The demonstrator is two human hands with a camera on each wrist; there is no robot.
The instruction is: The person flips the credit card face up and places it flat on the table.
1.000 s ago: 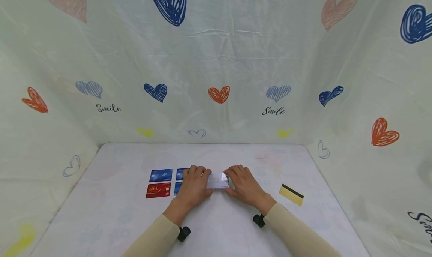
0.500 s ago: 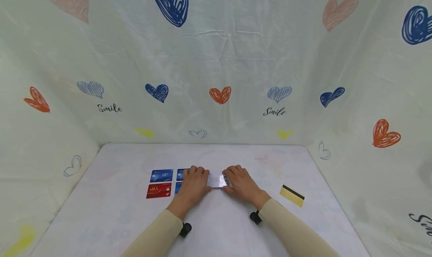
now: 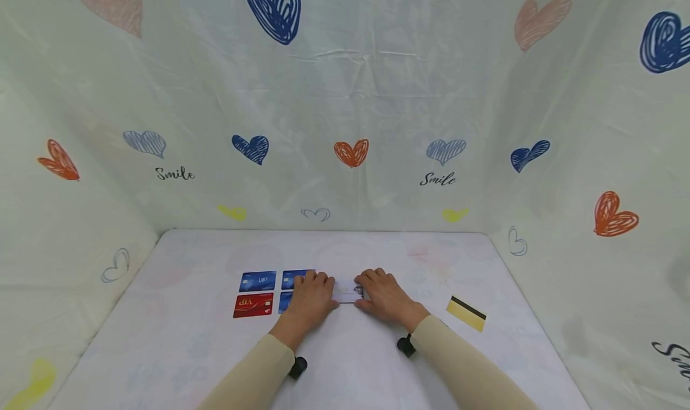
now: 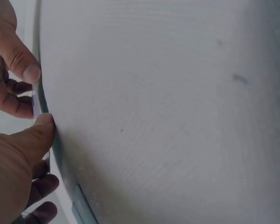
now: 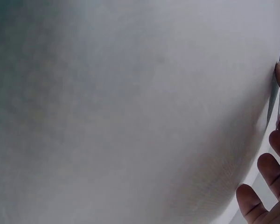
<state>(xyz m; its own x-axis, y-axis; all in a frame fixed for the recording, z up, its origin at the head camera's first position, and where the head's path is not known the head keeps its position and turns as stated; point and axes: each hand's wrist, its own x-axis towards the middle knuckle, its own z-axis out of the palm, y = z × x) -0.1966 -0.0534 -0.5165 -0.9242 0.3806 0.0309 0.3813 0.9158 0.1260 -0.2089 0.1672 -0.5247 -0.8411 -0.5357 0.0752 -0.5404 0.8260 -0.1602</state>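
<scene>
A pale silvery-white card [image 3: 345,291] lies between my two hands at the middle of the table; its printing is too faint to read. My left hand [image 3: 312,300] pinches its left end, thumb at the near edge and fingers at the far edge. The right hand [image 3: 389,298] holds the other end the same way. Left of them are a blue VIP card [image 3: 257,281], a red VIP card [image 3: 253,305] and two more blue cards, the upper blue card [image 3: 293,277] and the lower blue card [image 3: 284,301], both partly covered by my left hand.
A gold card [image 3: 466,313] with a black stripe lies slanted on the right of the white table [image 3: 345,362]. Pale curtains [image 3: 345,87] printed with hearts enclose the table at the back and sides.
Both hands have come slightly nearer with the silvery card, which looks flatter now. More of the upper blue card shows past the left fingers. The other cards have stayed put.
</scene>
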